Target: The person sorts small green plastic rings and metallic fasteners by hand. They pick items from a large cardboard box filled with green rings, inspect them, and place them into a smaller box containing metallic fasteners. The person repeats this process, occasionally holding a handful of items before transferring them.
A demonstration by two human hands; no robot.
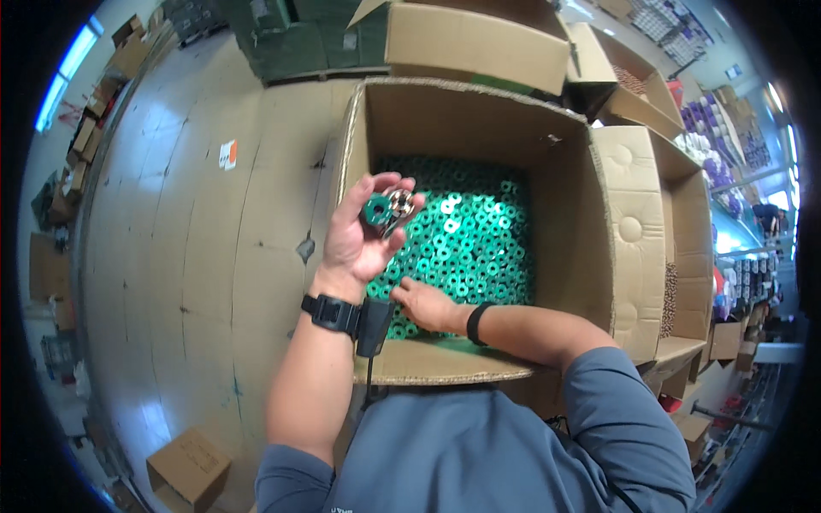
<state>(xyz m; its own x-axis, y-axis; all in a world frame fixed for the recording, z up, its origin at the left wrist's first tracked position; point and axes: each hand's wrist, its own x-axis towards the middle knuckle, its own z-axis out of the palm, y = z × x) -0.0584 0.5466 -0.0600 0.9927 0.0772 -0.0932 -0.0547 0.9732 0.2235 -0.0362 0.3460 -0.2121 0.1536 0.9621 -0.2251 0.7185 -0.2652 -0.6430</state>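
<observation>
My left hand (353, 241), palm up over the left side of a large cardboard box (560, 218), has its fingers curled around small round pieces. One is a green spool-like piece (376, 210) with a hole in its middle; beside it is a copper-coloured one (400, 202). Inside the box lies a deep layer of similar green pieces (466, 235), shiny on their end faces. My right hand (428, 306) reaches over the box's near right side down to this layer. Its fingers are bent together against the pieces, and what they hold is hidden.
Another open carton (479, 43) stands beyond the box. On the right are a carton (684, 248) with copper-coloured pieces and its wide flap (629, 231). A small closed carton (189, 468) sits on the floor at lower left. Green containers (316, 43) stand at the back.
</observation>
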